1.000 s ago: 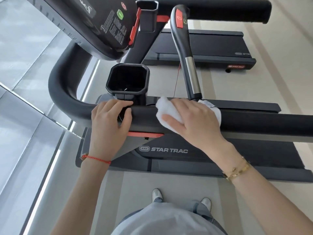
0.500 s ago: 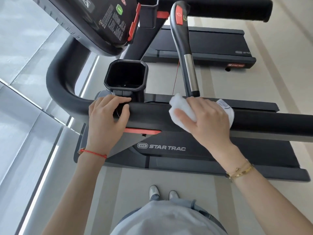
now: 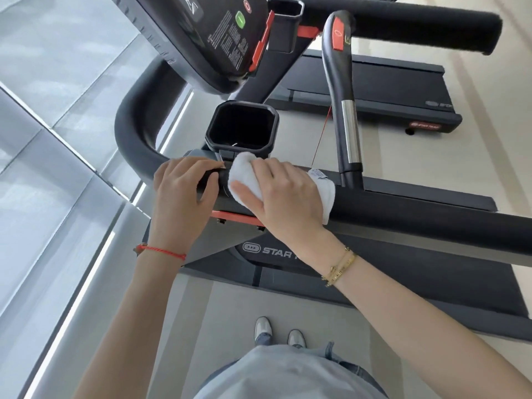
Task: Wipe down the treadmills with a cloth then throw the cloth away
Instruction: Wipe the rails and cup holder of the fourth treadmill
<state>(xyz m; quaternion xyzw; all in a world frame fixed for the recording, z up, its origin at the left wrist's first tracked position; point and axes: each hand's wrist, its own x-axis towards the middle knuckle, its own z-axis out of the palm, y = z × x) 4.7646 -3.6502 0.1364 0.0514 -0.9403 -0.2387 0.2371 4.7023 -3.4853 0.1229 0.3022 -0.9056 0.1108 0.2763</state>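
Presently, scene: a person stands beside a treadmill (image 3: 417, 279), both hands on its near side rail.
Cloth: the white cloth (image 3: 244, 180) lies bunched on the padded handrail (image 3: 403, 210), just below the cup holder (image 3: 241, 129); a folded tail with a small sewn label shows past the back of the hand, draped over the rail.
Right hand: the right hand (image 3: 285, 194) lies flat across the cloth, fingers extended and thumb spread, pressing it down onto the rail; this grip is apart, a press and no pinch.
Left hand: the left hand (image 3: 181, 191) holds the same rail just beside the cloth, fingers curled over the top and thumb below; this grip is clamped on the handrail, apparently as a steadying hold.
Handling, weight: the cloth appears light and carries no load of its own.
Handling, stiffness: soft and limp; it folds and wraps to the round bar, so palm pressure likely does the work better than fingertips.
Handling, slip: the rail cover looks matt and padded; the cloth may drag or roll up under the palm instead of gliding, and the loose tail could bunch.
Handling, fragility: none apparent; it should tolerate squeezing and wringing.
Where to take hold: best gathered in the middle under the palm, with the loose tail tucked in; for the disposal step, a simple pinch anywhere on the bunch should do.
Surroundings: the console (image 3: 218, 33) hangs above, and a second treadmill (image 3: 374, 87) stands beyond.
Task progress: wiping appears under way; disposal is not yet done.
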